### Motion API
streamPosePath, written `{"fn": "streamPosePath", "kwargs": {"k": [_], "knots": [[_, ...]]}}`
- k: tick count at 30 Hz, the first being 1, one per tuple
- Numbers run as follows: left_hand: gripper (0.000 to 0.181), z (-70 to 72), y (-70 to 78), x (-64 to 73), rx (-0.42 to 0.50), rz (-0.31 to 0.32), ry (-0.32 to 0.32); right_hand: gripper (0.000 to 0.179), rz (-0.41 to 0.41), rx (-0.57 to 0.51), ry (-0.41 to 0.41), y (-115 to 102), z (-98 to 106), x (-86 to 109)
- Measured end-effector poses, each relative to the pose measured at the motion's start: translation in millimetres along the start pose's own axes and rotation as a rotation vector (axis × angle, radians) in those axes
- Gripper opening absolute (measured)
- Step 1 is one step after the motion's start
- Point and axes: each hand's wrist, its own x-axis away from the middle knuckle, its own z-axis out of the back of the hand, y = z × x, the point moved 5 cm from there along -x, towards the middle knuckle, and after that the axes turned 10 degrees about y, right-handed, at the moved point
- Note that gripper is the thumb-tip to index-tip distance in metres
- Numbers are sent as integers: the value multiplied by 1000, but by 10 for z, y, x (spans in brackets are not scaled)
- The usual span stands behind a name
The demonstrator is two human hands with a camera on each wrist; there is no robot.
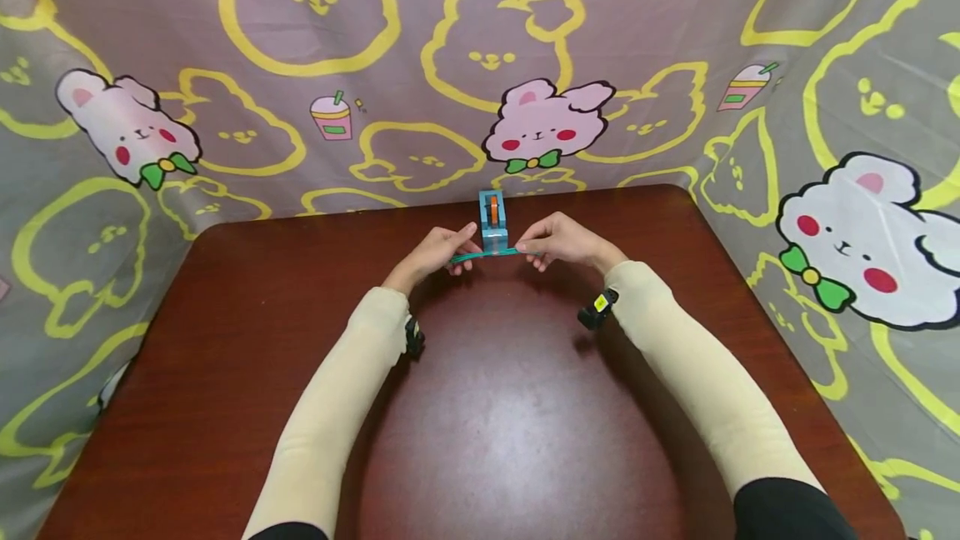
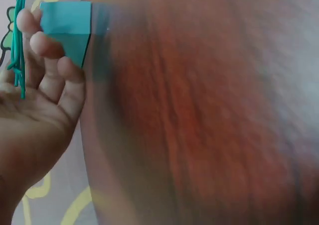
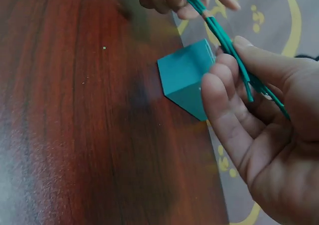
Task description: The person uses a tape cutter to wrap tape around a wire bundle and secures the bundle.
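A thin bundle of green wires stretches between both hands, just in front of a blue tape dispenser with an orange roll. My left hand holds the bundle's left end against its fingers, its thumb raised. In the left wrist view the wires run past the fingers to the palm. My right hand pinches the other end between thumb and fingers. The right wrist view shows the wire ends sticking out past that pinch. The dispenser's blue front stands close behind the fingers.
The dark reddish wooden table reaches back to a patterned curtain hanging around its back and sides. Small black wrist cameras sit on both forearms, over pale sleeves.
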Motion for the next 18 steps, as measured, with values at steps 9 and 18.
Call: {"fn": "streamPosePath", "kwargs": {"k": [9, 18], "knots": [[79, -60, -64, -51, 80, 207, -150, 19, 200, 217, 118, -95, -22, 86], [55, -99, -44, -75, 98, 199, -215, 13, 301, 332, 201, -128, -15, 166]]}}
